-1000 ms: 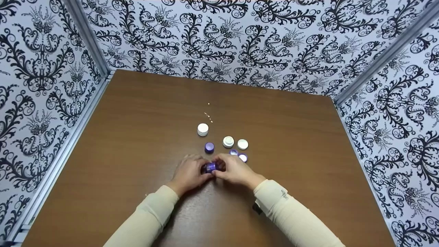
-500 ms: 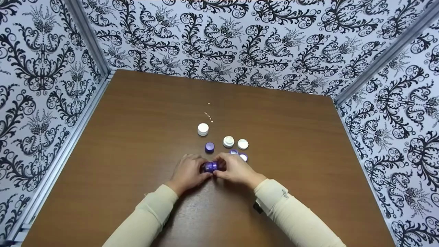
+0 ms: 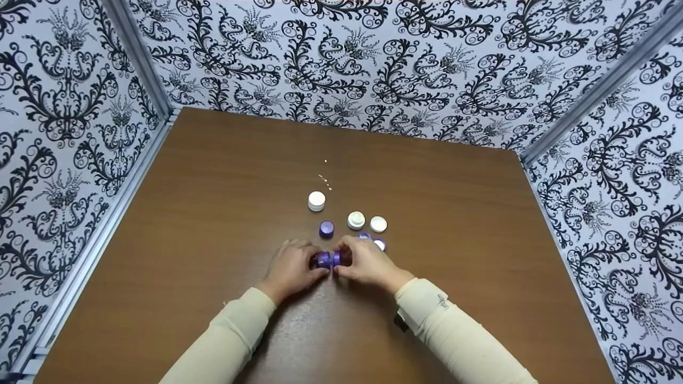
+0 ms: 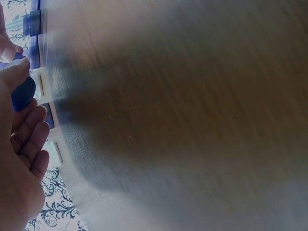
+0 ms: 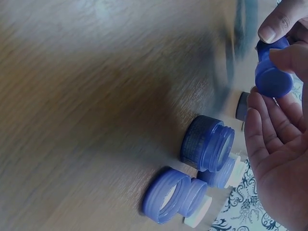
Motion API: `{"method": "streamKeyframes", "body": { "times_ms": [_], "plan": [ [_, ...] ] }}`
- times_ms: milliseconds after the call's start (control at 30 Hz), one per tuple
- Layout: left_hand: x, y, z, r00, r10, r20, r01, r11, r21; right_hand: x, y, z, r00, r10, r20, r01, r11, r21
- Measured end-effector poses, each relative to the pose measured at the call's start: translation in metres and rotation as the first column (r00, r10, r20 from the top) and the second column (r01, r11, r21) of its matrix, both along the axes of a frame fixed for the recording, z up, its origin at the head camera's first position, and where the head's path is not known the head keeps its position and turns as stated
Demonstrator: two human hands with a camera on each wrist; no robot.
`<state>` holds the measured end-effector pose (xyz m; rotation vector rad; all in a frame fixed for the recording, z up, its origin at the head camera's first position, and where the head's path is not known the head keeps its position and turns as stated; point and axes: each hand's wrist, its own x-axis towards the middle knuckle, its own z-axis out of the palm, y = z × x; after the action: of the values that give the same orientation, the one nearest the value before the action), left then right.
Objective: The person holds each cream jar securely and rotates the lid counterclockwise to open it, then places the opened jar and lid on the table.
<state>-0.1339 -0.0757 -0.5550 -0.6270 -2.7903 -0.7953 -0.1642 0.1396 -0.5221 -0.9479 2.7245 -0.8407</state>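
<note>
Both hands meet over the near middle of the brown wooden table. Left hand pinches a small purple plastic jar; right hand grips its purple screw lid, just beside it. Behind them stand a capped white jar and loose purple and white caps.

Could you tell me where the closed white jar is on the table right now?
In the head view the closed white jar stands alone near the table's middle, farthest from both hands, just beyond the small purple jar and left of the two white pieces.
</note>
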Motion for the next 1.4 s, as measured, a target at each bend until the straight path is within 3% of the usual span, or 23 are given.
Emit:
{"method": "streamKeyframes", "body": {
  "times_ms": [267,1167,1400],
  "plan": [
    [0.0,0.0,0.0,1.0,0.001,-0.002,-0.001,1.0,-0.005,0.0,0.0,-0.001,0.998,0.003,-0.057,0.001,0.998,0.056],
    [0.001,-0.002,0.0,0.999,0.011,0.033,-0.011,1.0,-0.001,0.001,-0.001,-0.007,0.994,0.022,-0.106,-0.009,0.992,0.123],
    [0.002,-0.002,0.0,1.0,0.018,-0.016,-0.018,1.0,-0.004,-0.001,-0.001,-0.01,0.984,0.04,-0.172,-0.018,0.992,0.127]
  ]
}}
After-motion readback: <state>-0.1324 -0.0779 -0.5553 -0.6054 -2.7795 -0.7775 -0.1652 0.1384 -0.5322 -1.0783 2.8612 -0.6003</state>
